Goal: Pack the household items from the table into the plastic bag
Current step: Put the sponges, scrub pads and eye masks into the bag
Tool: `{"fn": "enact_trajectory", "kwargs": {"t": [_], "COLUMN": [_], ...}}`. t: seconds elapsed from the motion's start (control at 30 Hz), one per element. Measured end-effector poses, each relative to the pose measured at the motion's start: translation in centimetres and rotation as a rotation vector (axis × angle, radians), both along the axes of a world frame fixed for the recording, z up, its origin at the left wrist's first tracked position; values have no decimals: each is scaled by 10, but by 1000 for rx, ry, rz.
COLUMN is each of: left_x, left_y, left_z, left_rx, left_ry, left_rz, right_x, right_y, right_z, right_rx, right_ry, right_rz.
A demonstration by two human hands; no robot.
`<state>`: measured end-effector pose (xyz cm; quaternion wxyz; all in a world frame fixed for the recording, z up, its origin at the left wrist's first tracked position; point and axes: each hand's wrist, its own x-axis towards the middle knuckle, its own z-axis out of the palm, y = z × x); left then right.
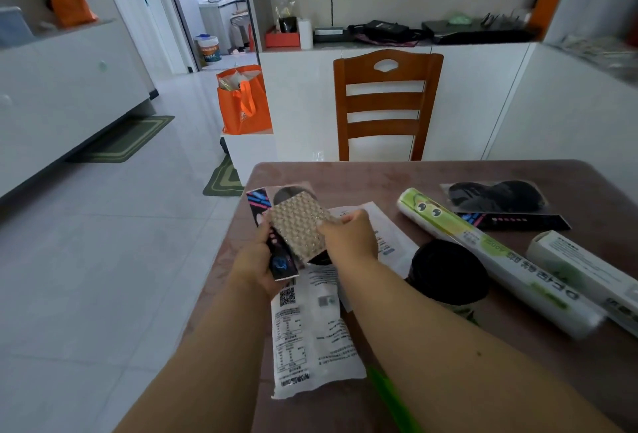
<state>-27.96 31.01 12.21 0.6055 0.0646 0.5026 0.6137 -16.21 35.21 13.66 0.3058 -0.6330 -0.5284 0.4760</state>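
Together our hands hold a packet above the tabletop point(379, 177): our left hand point(257, 260) grips the dark packet point(281, 260) while our right hand point(348, 235) pinches a textured beige pad point(298, 227). White pouches point(310, 336) lie below; rolls point(497, 260) sit right of our hands.

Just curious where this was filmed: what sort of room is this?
Most likely a home dining area: a wooden chair at a table, white cabinets along the wall, and an orange shopping bag nearby.
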Motion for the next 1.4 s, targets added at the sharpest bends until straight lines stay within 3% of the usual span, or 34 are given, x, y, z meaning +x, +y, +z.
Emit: {"fn": "enact_trajectory", "kwargs": {"t": [0.07,0.17,0.3,0.4,0.57,0.73,0.83,0.93,1.03,1.27,1.33,1.4], "left_x": [3,-2,-7,-9,-7,-4,-2,0,8,29,40,51], "left_y": [2,5,8,10,9,6,0,-3,-7,-21,-25,-26], "left_z": [-5,-14,-24,-28,-25,-21,-16,-11,-3,13,23,33], "left_rx": [10,-22,-16,-3,-16,-27,-15,-23,3,-76,-3,123], "left_ry": [0,34,-13,-70,-55,-48,-47,5,5,-10,-99,-249], "left_rz": [-32,32,33,17,6,12,18,13,-19,-51,-86,-156], "right_x": [-1,7,23,22,25,23,28,47,67,94,98,100], "right_y": [4,26,56,60,58,53,49,46,44,20,18,14], "right_z": [-9,-9,-17,-21,-14,1,30,70,93,88,88,81], "right_rx": [70,145,-119,-240,-199,-10,268,484,355,17,-10,-6], "right_ry": [-242,-468,-741,-833,-877,-721,-639,-319,65,551,542,412], "right_rz": [41,-108,-125,-121,-14,4,-117,-278,-366,-340,-293,-266]}}
